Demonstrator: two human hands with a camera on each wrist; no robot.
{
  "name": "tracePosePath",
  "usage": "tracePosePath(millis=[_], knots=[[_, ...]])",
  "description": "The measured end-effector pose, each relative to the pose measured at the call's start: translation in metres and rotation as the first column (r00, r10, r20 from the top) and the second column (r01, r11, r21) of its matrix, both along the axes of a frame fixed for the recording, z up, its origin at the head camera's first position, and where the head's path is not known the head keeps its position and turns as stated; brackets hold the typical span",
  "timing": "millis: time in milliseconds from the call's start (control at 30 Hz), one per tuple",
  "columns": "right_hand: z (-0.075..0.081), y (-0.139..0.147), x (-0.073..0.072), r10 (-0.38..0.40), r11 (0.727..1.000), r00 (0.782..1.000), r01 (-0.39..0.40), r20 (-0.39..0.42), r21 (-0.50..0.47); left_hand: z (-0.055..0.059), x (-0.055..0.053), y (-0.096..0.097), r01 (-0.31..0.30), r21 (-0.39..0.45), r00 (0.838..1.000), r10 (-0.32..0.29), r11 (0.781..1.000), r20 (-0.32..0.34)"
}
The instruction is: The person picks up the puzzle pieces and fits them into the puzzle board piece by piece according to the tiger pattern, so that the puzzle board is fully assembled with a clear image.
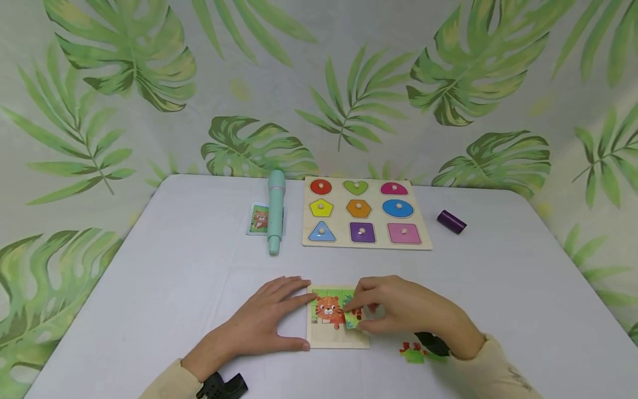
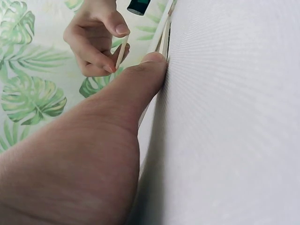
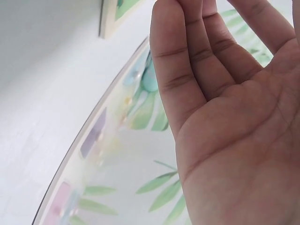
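A small wooden jigsaw board (image 1: 336, 340) with an orange cartoon tiger on green lies at the front middle of the table. My left hand (image 1: 266, 321) rests along its left side, fingers spread and straight, with the thumb at the lower left corner. My right hand (image 1: 411, 305) pinches a jigsaw piece (image 1: 353, 320) between thumb and fingers over the board's right part. Seen edge-on in the left wrist view, that piece (image 2: 122, 51) stands off the table in the fingertips. Loose green and red jigsaw pieces (image 1: 413, 354) lie beside the right wrist, partly hidden by it.
Behind the jigsaw lies a wooden shape board (image 1: 366, 247) with knobbed coloured shapes. To its left, a mint-green stick (image 1: 275, 213) lies across a small tiger picture card (image 1: 259, 219). A dark purple cylinder (image 1: 451, 221) lies at the right. Leaf-patterned cloth hangs behind the table.
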State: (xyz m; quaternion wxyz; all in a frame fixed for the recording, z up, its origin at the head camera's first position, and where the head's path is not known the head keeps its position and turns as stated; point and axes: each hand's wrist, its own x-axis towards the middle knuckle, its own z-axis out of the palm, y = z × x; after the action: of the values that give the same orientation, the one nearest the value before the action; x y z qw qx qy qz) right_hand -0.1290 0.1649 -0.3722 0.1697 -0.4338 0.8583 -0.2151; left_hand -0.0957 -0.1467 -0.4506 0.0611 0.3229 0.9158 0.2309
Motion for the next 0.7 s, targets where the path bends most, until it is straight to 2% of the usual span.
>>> tracePosePath(millis=[367, 700], knots=[[0.0, -0.014, 0.001, 0.028, 1.0, 0.999, -0.028, -0.015, 0.01, -0.001, 0.0, -0.001, 0.02, 0.023, 0.998, -0.019, 1.0, -0.054], [-0.004, -0.024, -0.002, 0.036, 0.999, 0.999, -0.035, -0.026, 0.03, 0.0, 0.0, 0.0, 0.01, 0.014, 1.0, -0.01, 1.0, -0.021]])
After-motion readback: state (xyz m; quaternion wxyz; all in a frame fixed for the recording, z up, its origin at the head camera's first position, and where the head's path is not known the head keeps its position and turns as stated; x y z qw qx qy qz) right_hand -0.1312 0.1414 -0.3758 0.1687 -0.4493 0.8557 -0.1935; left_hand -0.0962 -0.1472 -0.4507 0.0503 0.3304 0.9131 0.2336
